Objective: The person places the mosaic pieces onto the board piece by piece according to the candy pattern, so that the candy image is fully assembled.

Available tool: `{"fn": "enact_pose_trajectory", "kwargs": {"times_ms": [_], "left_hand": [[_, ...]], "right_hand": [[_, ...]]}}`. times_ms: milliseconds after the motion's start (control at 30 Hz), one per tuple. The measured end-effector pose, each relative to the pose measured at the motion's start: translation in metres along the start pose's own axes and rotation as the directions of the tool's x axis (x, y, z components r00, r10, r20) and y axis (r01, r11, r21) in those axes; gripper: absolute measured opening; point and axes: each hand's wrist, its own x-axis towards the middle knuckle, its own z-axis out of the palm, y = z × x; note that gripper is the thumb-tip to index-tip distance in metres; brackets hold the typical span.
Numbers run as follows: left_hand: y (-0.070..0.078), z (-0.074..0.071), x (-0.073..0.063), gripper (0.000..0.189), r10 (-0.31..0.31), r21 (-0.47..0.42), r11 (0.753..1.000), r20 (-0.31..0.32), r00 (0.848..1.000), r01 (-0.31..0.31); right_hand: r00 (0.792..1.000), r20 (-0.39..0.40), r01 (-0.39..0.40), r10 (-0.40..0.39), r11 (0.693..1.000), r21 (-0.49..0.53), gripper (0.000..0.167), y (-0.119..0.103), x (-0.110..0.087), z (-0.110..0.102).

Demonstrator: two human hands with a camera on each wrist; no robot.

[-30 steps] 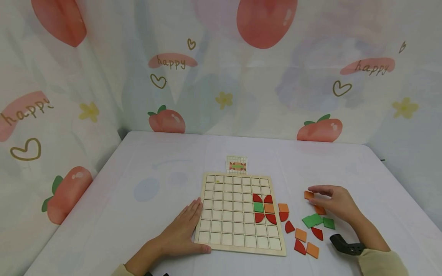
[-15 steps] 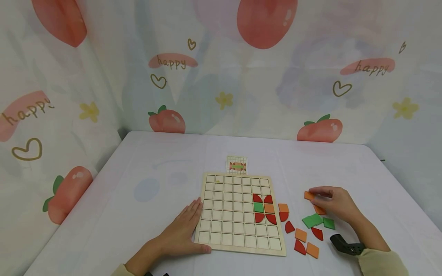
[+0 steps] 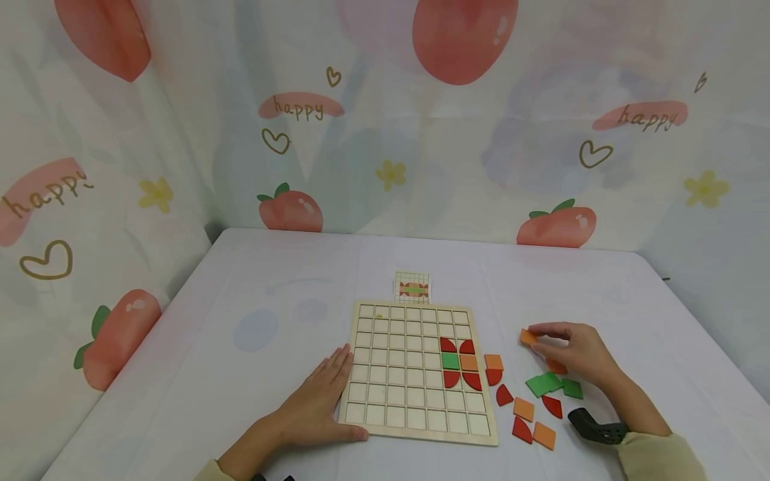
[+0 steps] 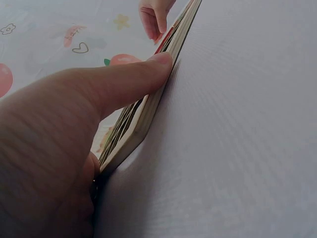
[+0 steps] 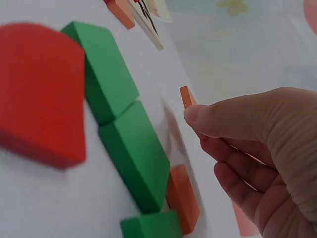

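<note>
Above the white tabletop, right of the grid board, I'd level the orange tile pinched in the right hand, skirt the green tiles, and brace the board with the straight-fingered left hand along its edge.

Open tablecloth lies between the right hand and the grid board, but loose tiles clutter the near stretch, and the left hand blocks its left edge!

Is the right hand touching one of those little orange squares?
Touching. The right wrist view shows the right hand pinching an orange square between thumb and fingers, its end sticking out past the thumb.
</note>
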Motion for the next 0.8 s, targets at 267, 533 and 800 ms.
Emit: {"fn": "enact_pose_trajectory", "kwargs": {"times_ms": [267,533,800], "left_hand": [[0.000,-0.001,0.000,0.118,0.000,-0.007,1.000,-0.002,1.000,0.000],[0.000,-0.001,0.000,0.117,0.002,0.002,1.000,-0.003,1.000,-0.002],[0.000,0.000,0.000,0.117,0.008,0.007,1.000,-0.007,1.000,-0.008]], "right_hand": [[0.999,0.006,0.051,-0.051,0.999,-0.012,0.032,-0.016,0.004,0.006],[0.982,-0.001,0.188,-0.188,0.982,0.018,0.029,-0.031,0.011,0.016],[0.968,0.015,0.250,-0.251,0.967,0.050,0.029,-0.046,0.013,0.026]]}}
